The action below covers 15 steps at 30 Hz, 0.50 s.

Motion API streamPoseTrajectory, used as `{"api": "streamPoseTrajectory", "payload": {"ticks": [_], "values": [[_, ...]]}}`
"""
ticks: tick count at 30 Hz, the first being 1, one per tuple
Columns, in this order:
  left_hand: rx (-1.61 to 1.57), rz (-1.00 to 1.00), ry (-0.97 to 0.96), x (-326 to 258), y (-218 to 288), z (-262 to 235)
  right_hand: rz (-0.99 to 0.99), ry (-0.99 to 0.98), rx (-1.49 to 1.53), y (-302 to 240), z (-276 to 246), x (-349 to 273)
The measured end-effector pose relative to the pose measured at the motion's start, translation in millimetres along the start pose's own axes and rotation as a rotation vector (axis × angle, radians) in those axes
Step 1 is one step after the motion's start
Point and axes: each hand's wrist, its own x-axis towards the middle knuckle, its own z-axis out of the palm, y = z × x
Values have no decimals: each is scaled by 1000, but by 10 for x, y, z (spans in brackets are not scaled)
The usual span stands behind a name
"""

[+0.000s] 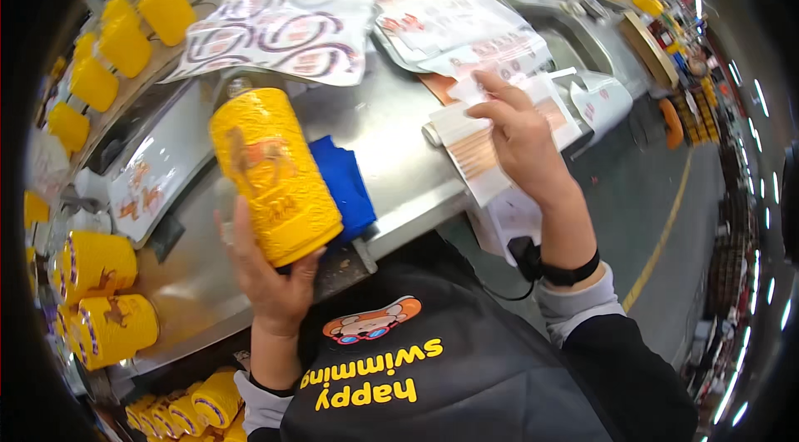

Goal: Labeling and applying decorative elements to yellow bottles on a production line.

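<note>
My left hand (275, 284) is closed around the lower end of a yellow bottle (279, 184), which is tilted over the metal worktop. The bottle has a bumpy surface and a brown horse picture on its side. A folded blue cloth (343, 184) lies just right of it. My right hand (524, 138), with a black band at the wrist, is raised over printed paper sheets (478, 151) at the worktop's right side. Its index finger and thumb are stretched out and apart, and the other fingers are curled. No held thing is clear in it.
Decal sheets (287, 30) with dark curved prints lie at the far side, beside a stack of papers (449, 22). Several yellow bottles (116, 330) lie at the left. More yellow bottles (166, 5) line the curved ledge behind. A sink basin (603, 59) is at the far right.
</note>
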Motion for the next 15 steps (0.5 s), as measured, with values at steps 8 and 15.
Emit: {"api": "streamPoseTrajectory", "payload": {"ticks": [8, 15], "values": [[-374, -118, 90, -2, 31, 93, 220, 12, -490, 538, -77, -811], [-446, -168, 85, -33, 56, 74, 205, 19, -444, 473, -23, -995]]}}
